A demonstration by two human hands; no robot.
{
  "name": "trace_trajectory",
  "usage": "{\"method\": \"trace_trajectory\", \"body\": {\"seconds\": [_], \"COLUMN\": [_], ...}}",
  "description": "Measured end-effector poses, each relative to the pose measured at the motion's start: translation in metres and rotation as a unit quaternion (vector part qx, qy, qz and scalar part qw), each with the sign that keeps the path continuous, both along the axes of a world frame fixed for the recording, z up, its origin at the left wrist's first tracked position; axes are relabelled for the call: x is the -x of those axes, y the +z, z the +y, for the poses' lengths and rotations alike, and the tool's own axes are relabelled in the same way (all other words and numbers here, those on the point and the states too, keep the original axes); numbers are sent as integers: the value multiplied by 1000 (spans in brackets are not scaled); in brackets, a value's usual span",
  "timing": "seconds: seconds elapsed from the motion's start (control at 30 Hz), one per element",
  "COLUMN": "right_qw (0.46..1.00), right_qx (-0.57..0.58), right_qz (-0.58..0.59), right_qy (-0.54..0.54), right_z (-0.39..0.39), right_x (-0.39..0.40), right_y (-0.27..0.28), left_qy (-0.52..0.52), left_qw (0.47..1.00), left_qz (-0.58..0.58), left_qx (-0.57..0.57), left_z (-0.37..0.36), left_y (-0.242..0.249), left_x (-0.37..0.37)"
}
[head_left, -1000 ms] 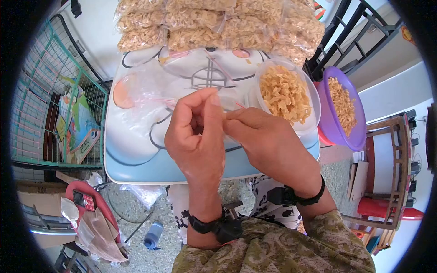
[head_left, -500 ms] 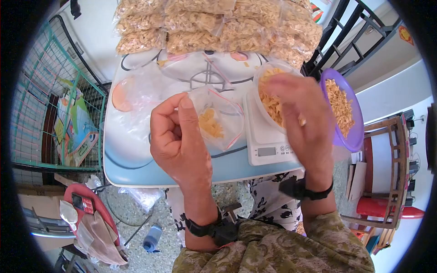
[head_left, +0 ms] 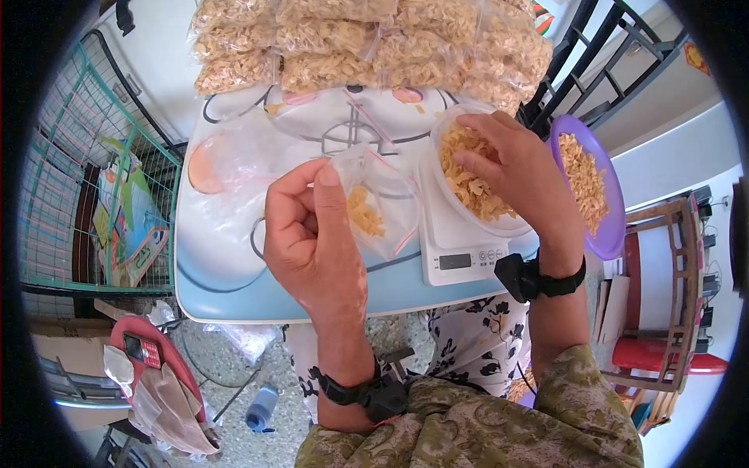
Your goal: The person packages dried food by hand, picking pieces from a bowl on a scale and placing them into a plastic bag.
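Small bag [head_left: 374, 207]: clear zip bag with some snack pieces, held up over the counter [head_left: 234, 273].
Left hand [head_left: 312, 242]: pinching the bag's rim.
Right hand [head_left: 515, 175]: fingers curled into the snack-filled bowl [head_left: 476, 175] on the scale [head_left: 460, 249].

Small clear zip bag [head_left: 374, 204] with a red seal strip, held upright and open above the table, pinched at its upper left corner; a small clump of pale yellow dried snack pieces sits in its lower half. White bowl [head_left: 507, 226], round and shallow, resting on a white digital scale [head_left: 456, 253] just right of the bag, heaped with the same curled yellow pieces [head_left: 472, 187].
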State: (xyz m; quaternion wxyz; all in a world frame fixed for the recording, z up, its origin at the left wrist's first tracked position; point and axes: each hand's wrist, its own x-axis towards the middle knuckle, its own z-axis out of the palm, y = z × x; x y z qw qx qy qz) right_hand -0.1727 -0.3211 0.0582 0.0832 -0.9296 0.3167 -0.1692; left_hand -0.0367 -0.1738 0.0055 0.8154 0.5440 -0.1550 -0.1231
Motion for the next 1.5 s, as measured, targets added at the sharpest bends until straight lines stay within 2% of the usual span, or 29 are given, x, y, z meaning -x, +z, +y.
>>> {"method": "trace_trajectory", "body": {"seconds": [0.17,0.37,0.43,0.47,0.53,0.63,0.77,0.83,0.93,1.03,1.07,1.13,1.17,1.23,1.27,1.33,1.37,1.43,1.47,1.5], "right_qw": [1000,992,968,968,922,908,926,965,978,979,979,970,970,939,939,911,911,829,829,806], "right_qx": [4,-9,-108,-107,-225,-273,-252,-154,-97,-111,-111,-67,-67,-139,-138,-175,-175,-307,-307,-344], "right_qz": [11,-126,-217,-217,-301,-295,-257,-186,-154,-103,-103,-212,-212,-290,-290,-364,-365,-460,-460,-476], "right_qy": [1,-15,-62,-63,-96,-119,-111,-101,-101,-139,-139,-100,-101,-124,-125,-79,-78,-81,-81,-69], "right_z": [-4,-5,-5,-1,5,6,2,-1,-5,2,0,-5,-2,4,4,2,2,1,1,1], "right_x": [-1,11,16,17,18,25,32,36,38,34,35,37,36,35,35,37,37,38,38,39], "right_y": [-1,3,8,12,20,21,9,2,-2,5,4,-2,2,14,15,16,16,16,16,16], "left_qy": [-8,-5,-5,-6,-7,-9,-15,-15,-18,-19,-19,-20,-20,-22,-23,-27,-27,-30,-29,-27], "left_qw": [1000,1000,1000,1000,1000,1000,1000,1000,1000,1000,1000,1000,1000,1000,1000,999,999,999,999,1000], "left_qz": [6,7,11,11,17,11,11,11,14,11,11,17,17,10,10,12,12,13,13,14], "left_qx": [10,8,15,16,8,11,17,10,4,4,4,11,11,1,2,-16,-15,-12,-12,-9], "left_z": [-2,-1,-1,-1,-1,-1,-1,-1,-2,-3,-3,-3,-3,-3,-3,-2,-1,-1,-1,-2], "left_y": [0,-1,0,0,1,-2,-1,0,-2,-4,-3,-2,-2,-2,-2,-2,-2,-2,-2,-2], "left_x": [2,1,1,1,2,1,1,2,2,2,2,2,2,2,2,3,3,3,2,2]}}
